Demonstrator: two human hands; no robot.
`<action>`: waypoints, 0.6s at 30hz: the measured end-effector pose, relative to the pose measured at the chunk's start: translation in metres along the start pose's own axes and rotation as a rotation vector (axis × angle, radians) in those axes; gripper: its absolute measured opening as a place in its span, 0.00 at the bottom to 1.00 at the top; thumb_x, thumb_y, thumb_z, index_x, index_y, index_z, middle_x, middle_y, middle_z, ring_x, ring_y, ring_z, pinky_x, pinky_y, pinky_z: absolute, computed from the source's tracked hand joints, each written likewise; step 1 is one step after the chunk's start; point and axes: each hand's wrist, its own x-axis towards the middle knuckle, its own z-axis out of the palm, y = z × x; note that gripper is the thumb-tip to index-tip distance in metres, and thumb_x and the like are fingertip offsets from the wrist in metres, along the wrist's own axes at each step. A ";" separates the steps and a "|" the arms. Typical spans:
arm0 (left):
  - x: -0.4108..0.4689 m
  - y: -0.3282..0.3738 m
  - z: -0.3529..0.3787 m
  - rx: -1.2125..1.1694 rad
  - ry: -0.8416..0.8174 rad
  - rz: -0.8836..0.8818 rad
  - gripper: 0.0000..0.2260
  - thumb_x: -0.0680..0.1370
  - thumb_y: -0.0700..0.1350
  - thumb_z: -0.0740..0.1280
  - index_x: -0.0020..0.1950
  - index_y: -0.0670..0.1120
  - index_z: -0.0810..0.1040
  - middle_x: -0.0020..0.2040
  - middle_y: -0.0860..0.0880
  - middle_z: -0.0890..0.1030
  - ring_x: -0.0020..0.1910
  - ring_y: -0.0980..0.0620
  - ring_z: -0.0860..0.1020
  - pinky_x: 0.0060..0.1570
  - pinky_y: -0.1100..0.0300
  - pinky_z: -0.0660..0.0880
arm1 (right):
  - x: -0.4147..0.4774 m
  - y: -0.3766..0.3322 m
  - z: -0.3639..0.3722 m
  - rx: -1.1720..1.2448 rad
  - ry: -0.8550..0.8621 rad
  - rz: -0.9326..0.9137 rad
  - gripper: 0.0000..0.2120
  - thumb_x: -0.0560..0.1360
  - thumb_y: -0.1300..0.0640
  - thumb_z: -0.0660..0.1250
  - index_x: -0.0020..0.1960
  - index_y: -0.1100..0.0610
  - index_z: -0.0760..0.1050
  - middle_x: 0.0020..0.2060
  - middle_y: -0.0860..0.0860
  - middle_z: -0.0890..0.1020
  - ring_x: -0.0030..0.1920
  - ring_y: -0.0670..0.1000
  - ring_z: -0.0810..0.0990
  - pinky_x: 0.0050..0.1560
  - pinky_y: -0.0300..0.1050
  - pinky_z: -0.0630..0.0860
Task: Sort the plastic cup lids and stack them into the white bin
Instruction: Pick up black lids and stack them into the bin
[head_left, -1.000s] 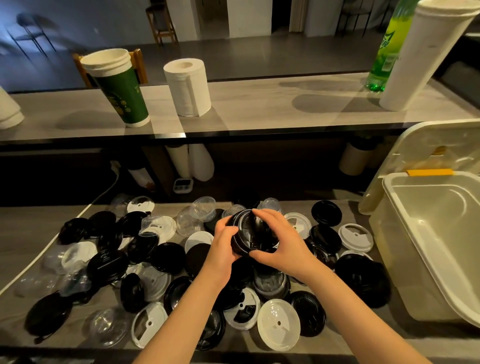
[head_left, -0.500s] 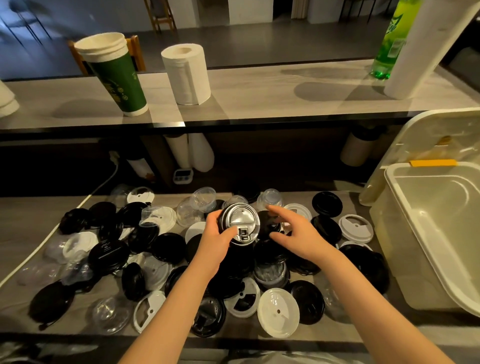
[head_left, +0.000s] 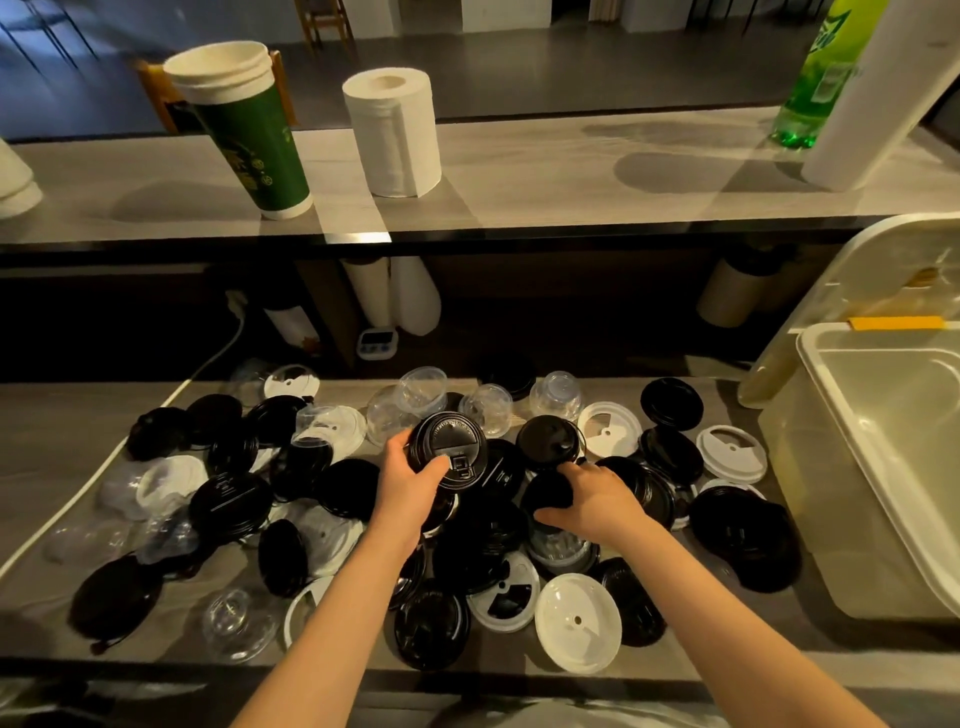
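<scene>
Gripping a black sip lid (head_left: 448, 451) by its rim, a person's left hand (head_left: 410, 488) holds it face-up and tilted toward the camera above a heap of cup lids (head_left: 228, 499) spread over a grey wood-grain counter (head_left: 52, 441). The thumb lies across the near edge and the fingers curl behind; from this angle it is hard to tell whether the hand carries one lid or a nested stack. Just right of that grip, the right hand (head_left: 597, 501) is down in the heap, fingers curled over a flat black lid (head_left: 545, 493) lying among other black ones, with the thumb at its near edge. Beyond the held lid sit several clear dome lids (head_left: 423, 389). Nearer the camera than the right hand rests a white lid (head_left: 577, 623) with a small centre hole. Well to the right of both hands stands the white bin (head_left: 810, 519), open at the counter's end, its hinged cover (head_left: 883, 260) tipped back behind it. On the raised shelf beyond the grip stand a green paper cup stack (head_left: 254, 140), a paper towel roll (head_left: 392, 135) and, far right, a green bottle (head_left: 813, 78).
</scene>
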 end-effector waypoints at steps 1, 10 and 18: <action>0.002 0.000 0.000 -0.012 -0.006 -0.004 0.23 0.74 0.38 0.67 0.67 0.49 0.65 0.58 0.48 0.77 0.57 0.48 0.76 0.58 0.50 0.74 | -0.001 0.000 0.000 0.048 0.010 0.002 0.37 0.70 0.37 0.67 0.73 0.53 0.61 0.65 0.54 0.71 0.66 0.57 0.68 0.67 0.50 0.66; 0.006 0.012 0.014 -0.151 -0.050 -0.038 0.21 0.75 0.36 0.67 0.65 0.47 0.67 0.59 0.44 0.77 0.54 0.47 0.78 0.52 0.51 0.76 | -0.022 0.006 -0.021 0.469 0.249 -0.095 0.34 0.68 0.46 0.74 0.70 0.51 0.66 0.58 0.46 0.70 0.62 0.49 0.70 0.56 0.39 0.68; -0.021 0.038 0.034 -0.286 -0.256 0.008 0.16 0.78 0.39 0.63 0.64 0.50 0.69 0.57 0.46 0.78 0.55 0.48 0.79 0.49 0.53 0.78 | -0.034 -0.034 -0.056 0.748 0.324 -0.371 0.37 0.67 0.54 0.76 0.72 0.49 0.63 0.65 0.42 0.70 0.66 0.40 0.68 0.65 0.40 0.68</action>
